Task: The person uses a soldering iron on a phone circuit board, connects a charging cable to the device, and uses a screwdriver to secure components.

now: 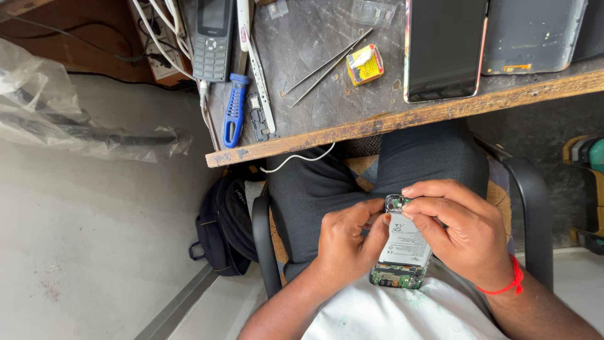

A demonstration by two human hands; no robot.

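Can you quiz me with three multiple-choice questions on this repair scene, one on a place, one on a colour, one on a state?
1. Where is the opened phone?
A. in both hands over the lap
B. on the table
C. on the floor

2. What colour is the screwdriver handle on the table?
A. green
B. blue
C. white

3. What state is the held phone in?
A. back cover off
B. fully closed
C. wrapped in plastic

Answers: 1 A, the left hand and right hand grip it above the knees. 2 B, the handle is blue. 3 A, battery and circuit board are exposed.
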